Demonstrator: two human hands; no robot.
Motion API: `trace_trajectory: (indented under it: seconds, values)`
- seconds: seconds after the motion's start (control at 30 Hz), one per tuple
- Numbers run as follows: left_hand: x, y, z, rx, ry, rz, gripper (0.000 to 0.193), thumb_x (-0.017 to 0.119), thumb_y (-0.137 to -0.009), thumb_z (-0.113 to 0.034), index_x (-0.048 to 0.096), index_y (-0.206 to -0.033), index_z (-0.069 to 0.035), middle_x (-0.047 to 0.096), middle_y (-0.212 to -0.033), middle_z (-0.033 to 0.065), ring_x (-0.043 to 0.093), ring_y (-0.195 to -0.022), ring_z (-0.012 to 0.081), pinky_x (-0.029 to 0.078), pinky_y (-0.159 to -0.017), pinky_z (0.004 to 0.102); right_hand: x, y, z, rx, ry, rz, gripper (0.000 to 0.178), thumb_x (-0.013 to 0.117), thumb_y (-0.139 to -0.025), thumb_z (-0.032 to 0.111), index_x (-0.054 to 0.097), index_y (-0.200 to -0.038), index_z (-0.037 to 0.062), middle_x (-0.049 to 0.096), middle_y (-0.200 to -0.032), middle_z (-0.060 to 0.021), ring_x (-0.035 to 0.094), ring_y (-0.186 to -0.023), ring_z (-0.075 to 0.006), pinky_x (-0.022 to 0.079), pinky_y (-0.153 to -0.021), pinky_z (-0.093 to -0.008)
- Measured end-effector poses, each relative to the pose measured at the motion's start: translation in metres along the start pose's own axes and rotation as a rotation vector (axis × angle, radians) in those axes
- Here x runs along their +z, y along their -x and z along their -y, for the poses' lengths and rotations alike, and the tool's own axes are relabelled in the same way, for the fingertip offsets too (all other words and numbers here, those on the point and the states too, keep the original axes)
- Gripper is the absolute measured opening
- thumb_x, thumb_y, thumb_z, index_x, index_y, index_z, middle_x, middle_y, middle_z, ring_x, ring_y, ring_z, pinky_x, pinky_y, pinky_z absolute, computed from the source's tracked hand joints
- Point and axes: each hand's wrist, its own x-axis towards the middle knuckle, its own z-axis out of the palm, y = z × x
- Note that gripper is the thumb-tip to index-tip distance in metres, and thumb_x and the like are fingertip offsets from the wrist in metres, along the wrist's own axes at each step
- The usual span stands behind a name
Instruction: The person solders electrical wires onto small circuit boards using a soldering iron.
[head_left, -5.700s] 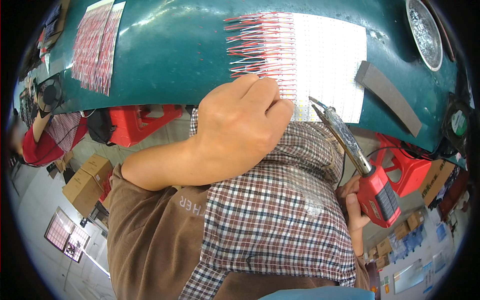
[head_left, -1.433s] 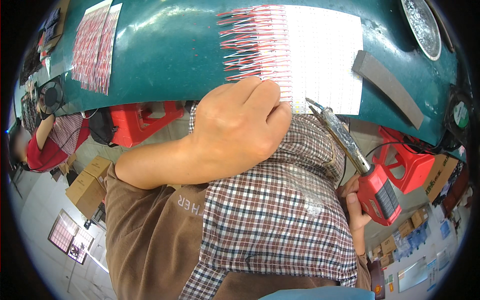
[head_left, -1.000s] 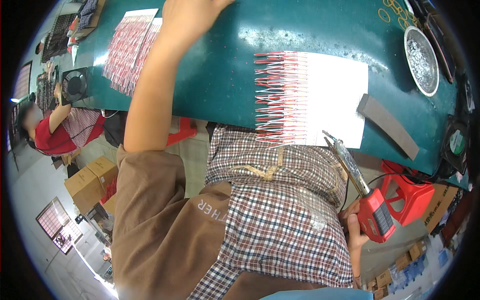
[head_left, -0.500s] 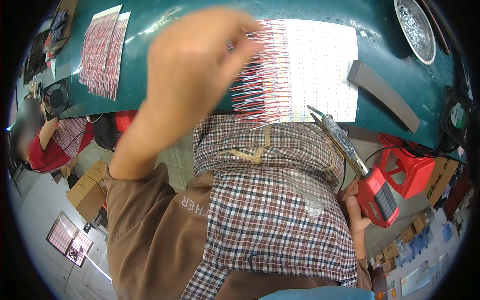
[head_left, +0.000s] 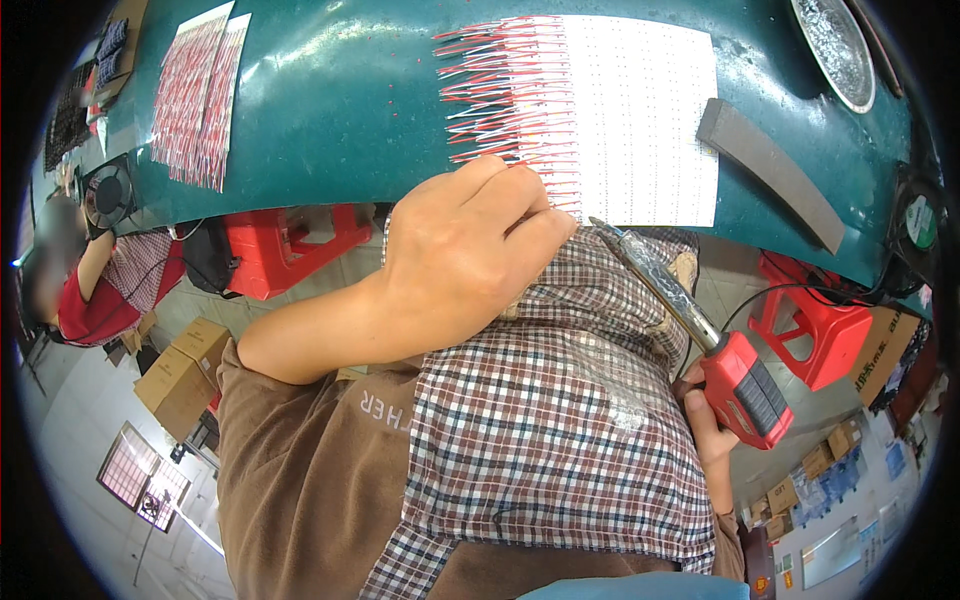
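A white LED strip panel (head_left: pixel 645 125) lies on the green table, dense red and white wires (head_left: pixel 505 90) jutting from its left part. My left hand (head_left: pixel 475 235) is closed in a pinch at the panel's near left corner, over the wires there; what its fingertips hold is hidden. In my right hand (head_left: pixel 708 415) is a red-handled soldering iron (head_left: pixel 745 390), gripped by the handle. Its metal barrel points up and left, and the tip is by the panel's near edge, just right of my left fingers.
A curved grey bar (head_left: pixel 775 175) touches the panel's right edge. Beyond stands a round metal dish (head_left: pixel 835 50). Two wired panels (head_left: pixel 195 100) lie far left. Small fans (head_left: pixel 108 195) sit at the table's sides. Red stools (head_left: pixel 290 245) stand below, and another person (head_left: pixel 120 280) sits at left.
My left hand has come down toward me from above the wires to the panel's near corner, uncovering the far wires. The soldering iron has shifted slightly left.
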Motion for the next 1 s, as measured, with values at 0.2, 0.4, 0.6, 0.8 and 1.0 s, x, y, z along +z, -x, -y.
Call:
trace_trajectory:
  seconds: [0.2, 0.4, 0.6, 0.8, 1.0]
  values:
    - [-0.0024, -0.0015, -0.002, -0.017, -0.012, 0.013, 0.022, 0.074, -0.06, 0.0, 0.065, -0.079, -0.005, 0.052, -0.066, 0.0035, 0.051, -0.057, 0.0178, 0.04, -0.047, 0.0282, -0.005, 0.0005, -0.0059, 0.048, -0.008, 0.052, 0.015, 0.067, -0.068, 0.003, 0.062, -0.082, -0.0013, 0.058, -0.072, -0.0082, 0.056, -0.062, -0.0183, 0.045, -0.058, -0.0288]
    - [-0.0014, -0.0022, -0.0036, -0.022, -0.015, 0.004, 0.021, 0.074, -0.061, 0.0, 0.064, -0.079, -0.005, 0.052, -0.066, 0.0037, 0.051, -0.057, 0.0181, 0.04, -0.047, 0.0285, -0.0074, 0.0015, -0.0023, 0.096, -0.046, 0.17, 0.011, 0.059, -0.08, 0.005, 0.053, -0.085, -0.0022, 0.051, -0.075, -0.0067, 0.047, -0.069, -0.017, 0.038, -0.064, -0.0299]
    - [-0.0028, -0.0044, -0.0053, -0.027, -0.026, 0.023, 0.021, 0.073, -0.06, 0.0, 0.065, -0.079, -0.004, 0.052, -0.066, 0.0039, 0.051, -0.057, 0.0183, 0.04, -0.047, 0.0286, -0.0069, -0.001, -0.0052, 0.101, -0.047, 0.091, 0.014, 0.066, -0.068, 0.001, 0.061, -0.081, -0.0016, 0.058, -0.072, -0.0077, 0.055, -0.061, -0.0171, 0.044, -0.057, -0.0281]
    - [-0.0032, -0.0053, -0.0061, -0.032, -0.014, 0.025, 0.023, 0.073, -0.058, 0.001, 0.066, -0.079, -0.005, 0.052, -0.066, 0.0037, 0.052, -0.057, 0.0181, 0.04, -0.047, 0.0286, -0.0059, -0.0023, -0.0005, 0.075, -0.069, 0.06, 0.014, 0.066, -0.068, 0.0, 0.06, -0.08, -0.0023, 0.057, -0.072, -0.0082, 0.055, -0.061, -0.0181, 0.044, -0.058, -0.0285]
    - [-0.0051, -0.006, -0.0067, -0.026, -0.026, 0.018, 0.023, 0.073, -0.058, 0.001, 0.066, -0.079, -0.005, 0.052, -0.065, 0.0033, 0.052, -0.057, 0.0178, 0.04, -0.047, 0.0285, -0.0089, -0.0001, 0.0, 0.087, -0.038, 0.069, 0.014, 0.066, -0.068, 0.001, 0.06, -0.081, -0.0024, 0.057, -0.073, -0.0086, 0.055, -0.062, -0.018, 0.044, -0.058, -0.0289]
